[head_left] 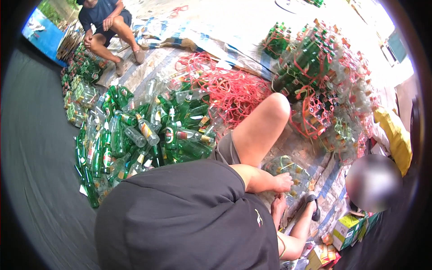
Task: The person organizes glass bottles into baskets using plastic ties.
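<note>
My left hand (282,182) reaches from my black-sleeved shoulder onto a bundle of clear bottles (292,170) tied with pale string, its fingers curled at the bundle's near side. Just below it, my right hand (278,204) is closed beside the bundle; what it holds is partly hidden and too small to name. My bare left knee (274,112) is raised above the bundle, and a shoed foot (315,207) lies to its right. Left of my body is a heap of loose green and clear bottles (135,130).
A person (101,22) sits at upper left by bundled bottles. Red string (229,90) lies tangled near tall tied bottle stacks (315,72) on a striped tarp (157,31). At right are a yellow sack (391,135), a blurred round patch and cartons (348,229). Black sheeting (36,135) borders the left.
</note>
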### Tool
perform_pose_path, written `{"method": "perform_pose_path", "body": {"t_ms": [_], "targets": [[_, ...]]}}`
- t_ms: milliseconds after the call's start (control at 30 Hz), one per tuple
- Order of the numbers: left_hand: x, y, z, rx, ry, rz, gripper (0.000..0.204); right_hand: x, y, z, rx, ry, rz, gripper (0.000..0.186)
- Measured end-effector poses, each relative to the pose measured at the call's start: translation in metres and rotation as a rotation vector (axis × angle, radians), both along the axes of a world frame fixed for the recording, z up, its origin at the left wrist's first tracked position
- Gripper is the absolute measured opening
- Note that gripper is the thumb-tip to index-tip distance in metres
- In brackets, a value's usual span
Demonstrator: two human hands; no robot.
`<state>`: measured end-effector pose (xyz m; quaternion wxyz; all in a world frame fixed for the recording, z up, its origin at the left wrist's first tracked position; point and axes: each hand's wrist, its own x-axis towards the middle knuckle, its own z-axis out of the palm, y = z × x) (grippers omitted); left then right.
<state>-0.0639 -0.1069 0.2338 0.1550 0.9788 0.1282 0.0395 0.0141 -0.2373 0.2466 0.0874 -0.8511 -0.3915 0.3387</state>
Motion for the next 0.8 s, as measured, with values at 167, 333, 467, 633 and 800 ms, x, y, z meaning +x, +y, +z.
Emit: {"method": "perform_pose_path", "body": {"t_ms": [167,333,467,633,800], "targets": [[-0.01,0.018,0.011,-0.079,-0.169,-0.015,0.026,0.013,0.002,-0.015,-0.023,-0.156,0.088,0.031],[0.008,0.005,-0.013,-0.023,-0.343,-0.021,0.007,0.044,-0.016,-0.024,0.16,0.118,-0.156,0.025],[0.002,0.013,-0.029,-0.025,-0.304,-0.008,0.008,0.059,0.018,0.015,0.041,1.034,-0.751,0.012],[0.001,0.018,-0.026,-0.074,-0.275,0.003,0.011,0.087,0.051,0.002,-0.061,0.749,-0.65,0.015],[0.014,0.009,-0.025,-0.073,-0.245,0.058,0.015,0.101,0.054,-0.023,0.201,-0.215,0.075,0.025]]}}
